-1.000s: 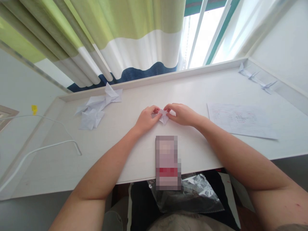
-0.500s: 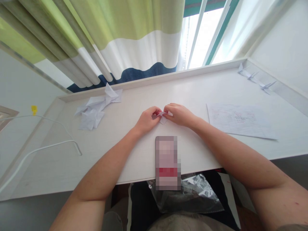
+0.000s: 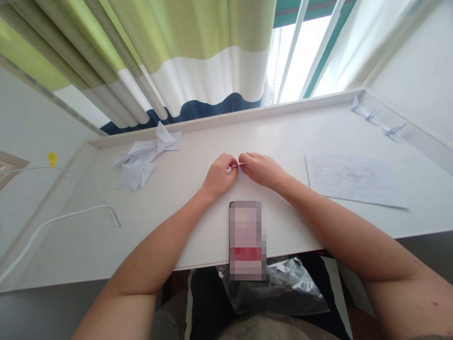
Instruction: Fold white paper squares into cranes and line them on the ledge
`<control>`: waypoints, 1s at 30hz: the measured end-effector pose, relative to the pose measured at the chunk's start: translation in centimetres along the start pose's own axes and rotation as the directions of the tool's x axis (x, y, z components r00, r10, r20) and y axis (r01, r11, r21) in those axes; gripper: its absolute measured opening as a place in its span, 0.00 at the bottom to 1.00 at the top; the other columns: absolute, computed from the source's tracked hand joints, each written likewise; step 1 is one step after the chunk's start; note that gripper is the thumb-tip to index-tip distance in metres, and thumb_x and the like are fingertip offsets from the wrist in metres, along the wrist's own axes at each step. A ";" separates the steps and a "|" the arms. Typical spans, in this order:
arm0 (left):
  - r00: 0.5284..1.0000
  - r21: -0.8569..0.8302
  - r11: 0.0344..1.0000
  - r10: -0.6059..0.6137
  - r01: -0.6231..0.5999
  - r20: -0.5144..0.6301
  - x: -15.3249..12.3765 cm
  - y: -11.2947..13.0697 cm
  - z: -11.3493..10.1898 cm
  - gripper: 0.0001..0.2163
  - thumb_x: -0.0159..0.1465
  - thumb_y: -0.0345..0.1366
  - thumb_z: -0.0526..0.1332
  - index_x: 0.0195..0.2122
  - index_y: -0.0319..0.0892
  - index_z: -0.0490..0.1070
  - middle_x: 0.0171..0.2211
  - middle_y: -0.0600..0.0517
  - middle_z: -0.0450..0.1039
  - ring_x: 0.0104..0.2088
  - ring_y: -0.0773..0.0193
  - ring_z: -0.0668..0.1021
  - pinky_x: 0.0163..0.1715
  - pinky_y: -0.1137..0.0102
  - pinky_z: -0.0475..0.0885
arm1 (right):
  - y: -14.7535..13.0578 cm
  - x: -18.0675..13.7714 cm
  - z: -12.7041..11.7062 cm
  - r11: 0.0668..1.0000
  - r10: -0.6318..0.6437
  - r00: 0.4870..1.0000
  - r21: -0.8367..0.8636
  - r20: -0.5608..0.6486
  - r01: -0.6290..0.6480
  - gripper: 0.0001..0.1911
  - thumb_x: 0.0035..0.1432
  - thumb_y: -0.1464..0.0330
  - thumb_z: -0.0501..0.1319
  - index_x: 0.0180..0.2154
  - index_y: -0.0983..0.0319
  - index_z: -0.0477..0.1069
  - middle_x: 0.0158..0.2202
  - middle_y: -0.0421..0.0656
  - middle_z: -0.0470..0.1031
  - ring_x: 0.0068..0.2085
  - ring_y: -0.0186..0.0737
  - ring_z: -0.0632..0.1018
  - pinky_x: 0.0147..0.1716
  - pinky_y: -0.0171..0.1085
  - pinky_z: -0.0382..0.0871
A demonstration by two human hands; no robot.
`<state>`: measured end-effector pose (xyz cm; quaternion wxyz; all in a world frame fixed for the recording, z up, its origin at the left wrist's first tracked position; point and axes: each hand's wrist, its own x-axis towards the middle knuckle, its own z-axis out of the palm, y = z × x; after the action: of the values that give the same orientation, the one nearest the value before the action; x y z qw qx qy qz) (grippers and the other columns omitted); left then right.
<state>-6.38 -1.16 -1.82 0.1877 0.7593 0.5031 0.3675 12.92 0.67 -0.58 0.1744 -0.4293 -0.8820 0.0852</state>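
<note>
A small folded white paper [image 3: 240,173] is pinched between my two hands over the middle of the desk. My left hand [image 3: 223,174] grips its left side with thumb and fingers closed. From the right, my right hand [image 3: 257,167] pinches the other side, and the fingertips of both hands nearly meet. Most of the paper is hidden by the fingers; a thin edge and a faint lower point show. Just below the hands lies a phone [image 3: 247,236], its screen blurred out, at the desk's front edge.
Crumpled and folded papers [image 3: 139,160] lie at the left beside a white cable [image 3: 81,211]. A lined sheet [image 3: 354,182] rests at the right. Folded paper figures [image 3: 371,115] stand in the far right corner. The white desk [image 3: 198,241] has a raised back rim. A clear plastic bag [image 3: 283,293] is on my lap.
My fingers have drawn closer together around the folded paper. Its pointed lower part, plainly visible before, is now mostly covered, and the paper appears turned more edge-on.
</note>
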 end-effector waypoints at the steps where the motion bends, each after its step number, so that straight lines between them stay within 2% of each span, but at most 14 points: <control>1: 1.000 0.010 1.000 -0.014 0.014 -0.007 0.0 0.1 0.0 0.05 0.66 0.27 0.62 0.37 0.45 0.72 0.40 0.50 0.79 0.42 0.60 0.80 0.47 0.62 0.78 | -0.2 0.0 0.0 1.000 0.006 1.000 -0.018 -0.004 -0.007 0.10 0.70 0.75 0.53 0.46 0.61 0.71 0.43 0.50 0.81 0.40 0.45 0.76 0.36 0.41 0.60; 5: 0.997 0.006 0.997 -0.083 0.083 -0.009 0.2 0.5 0.1 0.06 0.66 0.28 0.63 0.34 0.46 0.67 0.38 0.51 0.78 0.38 0.61 0.78 0.43 0.63 0.76 | -0.9 0.1 -0.2 0.992 0.106 0.994 -0.069 -0.007 -0.107 0.10 0.72 0.74 0.53 0.46 0.62 0.72 0.45 0.54 0.82 0.38 0.45 0.77 0.34 0.42 0.57; 8: 0.993 0.003 0.993 -0.116 0.116 -0.023 0.3 0.8 0.2 0.08 0.68 0.31 0.62 0.33 0.46 0.64 0.35 0.52 0.77 0.34 0.62 0.76 0.39 0.64 0.74 | -1.2 0.2 0.0 0.988 0.151 0.988 -0.036 0.013 -0.150 0.08 0.72 0.71 0.53 0.43 0.61 0.70 0.41 0.52 0.82 0.34 0.44 0.76 0.32 0.43 0.56; 11: 0.991 0.025 0.992 -0.126 0.127 -0.048 0.2 0.9 0.3 0.10 0.68 0.33 0.63 0.32 0.47 0.62 0.31 0.54 0.74 0.32 0.63 0.73 0.35 0.65 0.71 | -1.2 0.2 0.3 0.976 0.206 0.978 0.075 -0.037 -0.203 0.06 0.69 0.70 0.55 0.45 0.59 0.68 0.33 0.47 0.80 0.31 0.45 0.74 0.32 0.42 0.58; 14: 0.992 0.023 0.992 -0.125 0.125 -0.034 0.2 0.8 0.3 0.10 0.67 0.33 0.63 0.32 0.47 0.62 0.30 0.54 0.74 0.31 0.63 0.73 0.34 0.66 0.70 | -1.3 0.1 0.5 0.945 0.235 0.969 0.251 -0.082 -0.208 0.10 0.65 0.69 0.57 0.49 0.58 0.66 0.28 0.40 0.75 0.30 0.44 0.74 0.34 0.43 0.63; 17: 0.992 0.020 0.992 -0.123 0.123 0.002 0.1 0.7 0.3 0.08 0.66 0.31 0.63 0.33 0.46 0.64 0.32 0.54 0.75 0.32 0.63 0.75 0.36 0.65 0.72 | -1.2 -0.2 0.3 0.911 0.230 0.970 0.368 -0.082 -0.185 0.15 0.62 0.69 0.59 0.51 0.58 0.66 0.26 0.37 0.74 0.30 0.44 0.74 0.36 0.43 0.66; 19: 0.993 0.031 0.992 -0.120 0.120 0.006 0.1 0.5 0.3 0.08 0.66 0.31 0.64 0.32 0.46 0.66 0.32 0.53 0.76 0.33 0.63 0.75 0.38 0.65 0.73 | -1.0 -0.3 0.0 0.898 0.246 0.966 0.396 -0.084 -0.194 0.15 0.62 0.67 0.59 0.51 0.57 0.66 0.26 0.37 0.74 0.30 0.44 0.75 0.36 0.44 0.67; 24: 0.997 -0.004 0.998 -0.070 0.070 -0.019 0.0 0.1 0.5 0.05 0.67 0.32 0.65 0.34 0.46 0.71 0.32 0.53 0.77 0.34 0.62 0.77 0.39 0.65 0.75 | -0.5 -0.4 -0.3 0.868 0.308 0.945 0.439 -0.112 -0.231 0.07 0.64 0.67 0.58 0.45 0.55 0.66 0.22 0.35 0.73 0.27 0.41 0.73 0.36 0.45 0.67; 30: 1.000 0.015 1.000 0.022 -0.023 0.005 -0.1 -0.1 0.6 0.02 0.68 0.33 0.67 0.41 0.45 0.77 0.41 0.49 0.80 0.44 0.58 0.80 0.50 0.60 0.77 | -0.4 -0.1 -0.1 0.834 0.351 0.934 0.475 -0.066 -0.280 0.07 0.59 0.70 0.62 0.34 0.55 0.63 0.21 0.34 0.70 0.26 0.39 0.71 0.34 0.42 0.64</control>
<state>-6.03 -1.11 -2.30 0.1791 0.7672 0.4968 0.3640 12.77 0.33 -0.37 0.3202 -0.5209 -0.7379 0.2857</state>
